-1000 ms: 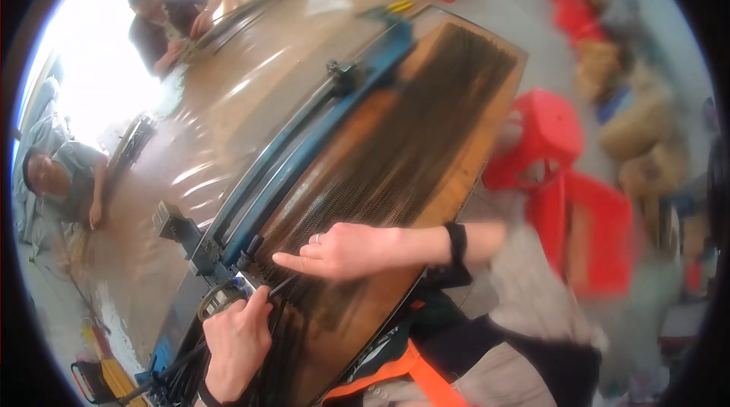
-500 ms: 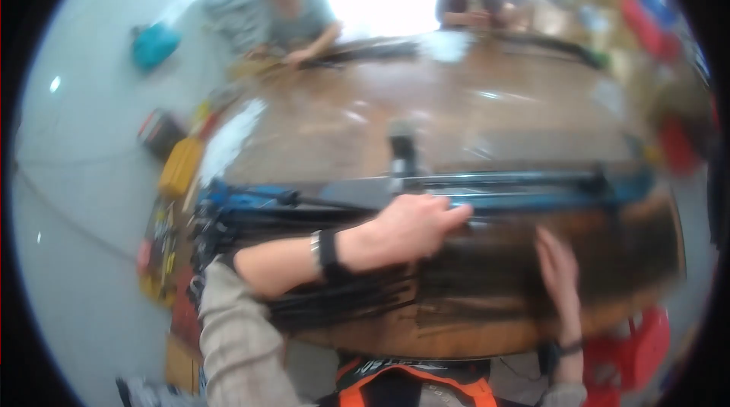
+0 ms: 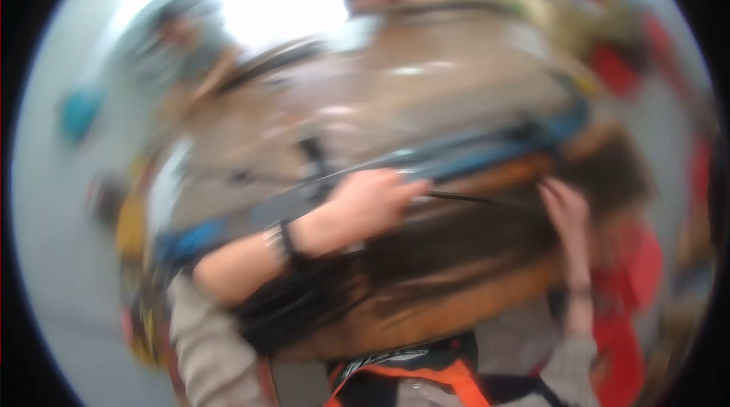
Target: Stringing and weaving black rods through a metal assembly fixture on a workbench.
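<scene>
My left hand (image 3: 372, 200) is closed over the middle of the table, fingers wrapped round one end of a thin black rod (image 3: 475, 197). The rod points right, toward my right hand (image 3: 566, 209). That hand is raised with its fingers stretched out, close to the rod's far end; blur hides whether they touch. Just beyond my left hand lies a long blue bar-like piece (image 3: 471, 160) with dark parts along it. Under my left forearm is a bundle of black rods (image 3: 293, 304). The whole picture is smeared by motion.
The wooden table (image 3: 426, 312) has a curved near edge. A dark upright object (image 3: 310, 155) stands behind my left hand. Two people (image 3: 190, 46) work across the table. Red stools (image 3: 627, 278) stand at the right; a yellow case (image 3: 131, 226) lies at the left.
The view has swung, so the table now looks tilted, its right side higher. A thin black rod now shows in my left hand, reaching toward my right hand.
</scene>
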The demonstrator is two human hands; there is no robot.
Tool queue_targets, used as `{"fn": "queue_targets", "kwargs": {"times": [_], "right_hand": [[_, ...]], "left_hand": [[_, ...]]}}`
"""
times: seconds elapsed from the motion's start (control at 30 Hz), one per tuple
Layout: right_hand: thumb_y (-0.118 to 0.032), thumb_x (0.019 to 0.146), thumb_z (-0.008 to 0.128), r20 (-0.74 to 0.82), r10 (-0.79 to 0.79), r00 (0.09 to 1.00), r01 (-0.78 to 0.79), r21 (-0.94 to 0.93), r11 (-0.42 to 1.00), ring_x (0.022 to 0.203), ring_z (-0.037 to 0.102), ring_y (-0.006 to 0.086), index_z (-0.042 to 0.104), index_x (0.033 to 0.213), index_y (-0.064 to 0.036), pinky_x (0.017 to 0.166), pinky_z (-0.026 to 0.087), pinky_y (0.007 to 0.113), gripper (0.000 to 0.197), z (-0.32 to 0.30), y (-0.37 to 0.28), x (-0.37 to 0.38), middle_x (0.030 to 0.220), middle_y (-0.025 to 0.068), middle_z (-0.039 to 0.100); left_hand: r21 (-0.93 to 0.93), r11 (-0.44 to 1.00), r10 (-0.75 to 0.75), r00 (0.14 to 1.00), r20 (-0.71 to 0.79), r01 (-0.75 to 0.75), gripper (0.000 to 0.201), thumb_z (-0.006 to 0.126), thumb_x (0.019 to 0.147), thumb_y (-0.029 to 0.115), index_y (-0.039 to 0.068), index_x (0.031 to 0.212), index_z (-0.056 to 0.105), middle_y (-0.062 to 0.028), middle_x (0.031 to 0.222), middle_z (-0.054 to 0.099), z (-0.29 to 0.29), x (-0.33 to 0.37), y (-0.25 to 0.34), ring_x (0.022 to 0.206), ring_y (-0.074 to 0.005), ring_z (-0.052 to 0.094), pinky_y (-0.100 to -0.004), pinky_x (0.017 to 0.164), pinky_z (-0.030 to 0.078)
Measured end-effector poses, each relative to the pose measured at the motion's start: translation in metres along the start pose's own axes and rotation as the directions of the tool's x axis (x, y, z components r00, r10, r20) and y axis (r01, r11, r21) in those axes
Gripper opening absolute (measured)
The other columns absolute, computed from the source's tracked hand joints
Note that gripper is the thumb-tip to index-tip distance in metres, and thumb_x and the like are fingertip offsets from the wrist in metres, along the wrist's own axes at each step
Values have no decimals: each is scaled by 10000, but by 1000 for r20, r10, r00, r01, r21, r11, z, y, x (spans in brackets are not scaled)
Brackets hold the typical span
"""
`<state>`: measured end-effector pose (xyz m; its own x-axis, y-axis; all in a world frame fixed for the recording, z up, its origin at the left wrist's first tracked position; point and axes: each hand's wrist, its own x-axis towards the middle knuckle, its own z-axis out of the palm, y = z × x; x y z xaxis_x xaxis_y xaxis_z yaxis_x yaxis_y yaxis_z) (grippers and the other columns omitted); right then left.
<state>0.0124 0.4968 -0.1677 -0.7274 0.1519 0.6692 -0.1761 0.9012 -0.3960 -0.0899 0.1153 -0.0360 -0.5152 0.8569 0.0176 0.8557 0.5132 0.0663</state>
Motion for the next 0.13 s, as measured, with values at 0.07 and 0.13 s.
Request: {"fn": "queue_targets", "kwargs": {"times": [0.07, 0.13], "right_hand": [[-138, 805, 792, -66, -233, 970, 230, -48, 972, 806, 717, 253, 757, 970, -100, 705, 574, 362, 173, -15, -34, 28, 921, 99, 740], [-184, 799, 792, -74, -247, 966, 226, -222, 948, 726, 700, 252, 748, 944, -126, 627, 563, 363, 162, -32, -28, 31, 854, 82, 727]], "left_hand": [[-64, 997, 29, 988, -154, -39, 389, 633, 836, 74, 159, 1216, 643, -108, 763, 562, 6, -12, -3, 683, -317, 611, -419, 586, 516], [-79, 979, 173, 968, -181, -190, 405, 657, 832, 72, 161, 1227, 652, -125, 759, 562, 11, 18, 10, 696, -331, 618, -420, 610, 522]]}}
